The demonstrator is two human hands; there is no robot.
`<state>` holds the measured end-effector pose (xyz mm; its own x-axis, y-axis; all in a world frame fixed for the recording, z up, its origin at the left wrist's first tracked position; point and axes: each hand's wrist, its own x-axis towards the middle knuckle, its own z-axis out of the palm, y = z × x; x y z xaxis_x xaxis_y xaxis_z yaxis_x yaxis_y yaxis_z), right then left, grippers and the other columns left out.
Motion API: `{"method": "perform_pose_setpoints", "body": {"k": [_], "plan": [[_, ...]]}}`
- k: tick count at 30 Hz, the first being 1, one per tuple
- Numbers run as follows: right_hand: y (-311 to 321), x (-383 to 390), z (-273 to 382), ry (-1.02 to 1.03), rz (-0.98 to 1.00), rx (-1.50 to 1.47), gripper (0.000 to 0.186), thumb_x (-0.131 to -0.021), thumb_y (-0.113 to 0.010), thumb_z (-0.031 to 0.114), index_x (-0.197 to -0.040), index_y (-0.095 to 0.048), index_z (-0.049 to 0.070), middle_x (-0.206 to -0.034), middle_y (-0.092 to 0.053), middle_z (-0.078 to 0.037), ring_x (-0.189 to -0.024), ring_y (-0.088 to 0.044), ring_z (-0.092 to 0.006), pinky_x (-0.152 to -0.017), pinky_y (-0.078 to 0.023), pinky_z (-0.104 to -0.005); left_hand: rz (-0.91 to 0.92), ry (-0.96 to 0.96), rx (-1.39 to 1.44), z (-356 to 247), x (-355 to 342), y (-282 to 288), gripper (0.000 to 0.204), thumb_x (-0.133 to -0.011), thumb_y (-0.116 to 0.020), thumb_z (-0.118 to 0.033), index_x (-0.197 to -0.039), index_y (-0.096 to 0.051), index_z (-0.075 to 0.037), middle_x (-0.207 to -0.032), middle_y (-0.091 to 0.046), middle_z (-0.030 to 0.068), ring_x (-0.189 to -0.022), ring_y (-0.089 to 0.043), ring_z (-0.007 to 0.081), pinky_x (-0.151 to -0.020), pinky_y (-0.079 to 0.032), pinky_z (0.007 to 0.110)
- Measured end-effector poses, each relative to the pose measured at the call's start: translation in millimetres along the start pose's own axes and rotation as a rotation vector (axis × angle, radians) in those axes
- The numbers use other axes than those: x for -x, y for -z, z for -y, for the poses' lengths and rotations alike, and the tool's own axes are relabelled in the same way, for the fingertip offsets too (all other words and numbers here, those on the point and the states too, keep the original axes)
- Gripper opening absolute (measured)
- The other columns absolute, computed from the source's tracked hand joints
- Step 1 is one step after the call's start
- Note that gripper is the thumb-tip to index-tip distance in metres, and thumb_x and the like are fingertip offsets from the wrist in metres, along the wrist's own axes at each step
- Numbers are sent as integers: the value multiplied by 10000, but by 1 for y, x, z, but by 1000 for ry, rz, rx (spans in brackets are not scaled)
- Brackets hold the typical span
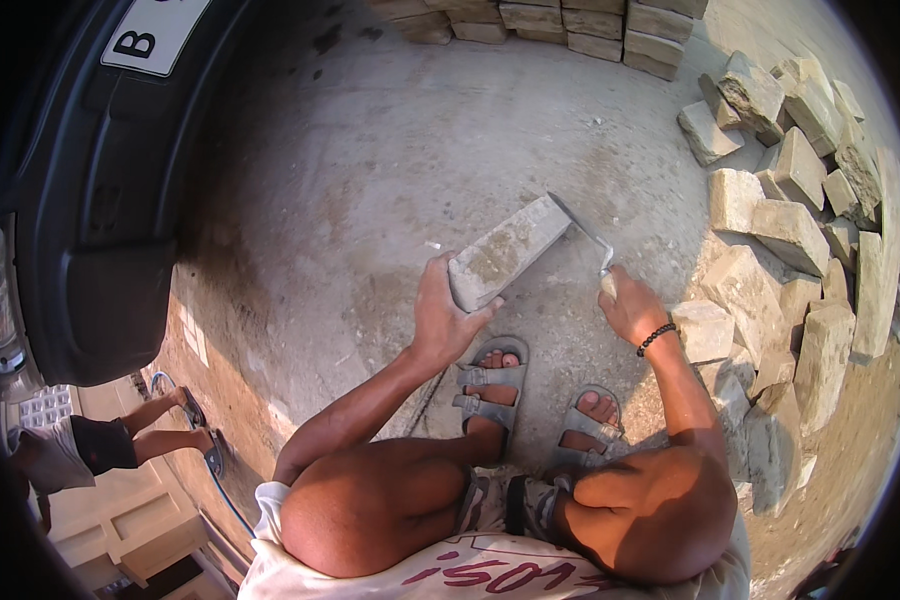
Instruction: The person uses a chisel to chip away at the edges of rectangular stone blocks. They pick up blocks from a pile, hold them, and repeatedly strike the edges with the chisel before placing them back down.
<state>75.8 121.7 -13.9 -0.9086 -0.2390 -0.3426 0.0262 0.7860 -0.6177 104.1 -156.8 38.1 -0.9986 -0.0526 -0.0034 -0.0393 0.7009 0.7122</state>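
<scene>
My left hand (444, 316) grips the near end of a long grey-tan brick (511, 252) and holds it tilted above the ground in front of my feet. Closed round the handle of a trowel (592, 237), my right hand (631, 309) is to the right of the brick. The blade shows edge-on and lies along the brick's far end; whether it touches cannot be made out for certain. A dark bead bracelet (656, 340) circles my right wrist.
Loose rough bricks (790, 235) lie heaped at my right. Stacked bricks (590, 25) stand at the far side. A vehicle's dark bumper (120, 200) rises at left. Another person (90, 447) stands by wooden panels (135, 520), near a blue hose (232, 508). My sandalled feet (492, 390) are close below.
</scene>
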Motion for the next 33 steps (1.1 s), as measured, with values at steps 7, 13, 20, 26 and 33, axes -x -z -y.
{"method": "perform_pose_setpoints", "body": {"k": [7, 13, 20, 26, 33], "plan": [[12, 34, 46, 266, 1, -140, 395, -903, -626, 197, -1205, -511, -29, -857, -650, -315, -821, -632, -506, -697, -499, -547, -9, -36, -14, 4, -6, 0, 810, -694, -853, -271, -1328, -451, 33, -1223, -551, 223, -1155, -542, 376, -981, -420, 450], [34, 28, 36, 208, -37, -256, 367, -908, -629, 192, -1179, -517, -29, -811, -649, -305, -814, -644, -502, -666, -507, -520, 12, -48, -113, -6, -13, 1, 861, -675, -871, -293, -1356, -449, 23, -1285, -550, 229, -1211, -535, 371, -1034, -403, 449], [40, 37, 63, 204, 152, -165, 316, -904, -630, 198, -1094, -510, -25, -764, -640, -307, -766, -640, -504, -649, -495, -559, 50, 33, -99, -12, -15, -4, 777, -662, -865, -254, -1273, -483, 36, -1171, -579, 229, -1117, -563, 362, -946, -436, 460], [41, 51, 80, 312, 152, -103, 319, -907, -625, 200, -1095, -506, -30, -756, -646, -288, -775, -649, -487, -668, -511, -558, 30, -8, -66, 6, -8, -8, 751, -664, -852, -234, -1255, -470, 29, -1109, -550, 209, -1072, -533, 385, -939, -398, 469], [11, -8, 11, 6, 73, -48, 370, -891, -646, 203, -1155, -494, -7, -876, -648, -317, -798, -629, -520, -693, -500, -566, 4, 71, 66, 25, 12, -7, 746, -697, -841, -136, -1269, -393, 36, -1163, -500, 187, -1098, -528, 341, -997, -391, 437]]}}
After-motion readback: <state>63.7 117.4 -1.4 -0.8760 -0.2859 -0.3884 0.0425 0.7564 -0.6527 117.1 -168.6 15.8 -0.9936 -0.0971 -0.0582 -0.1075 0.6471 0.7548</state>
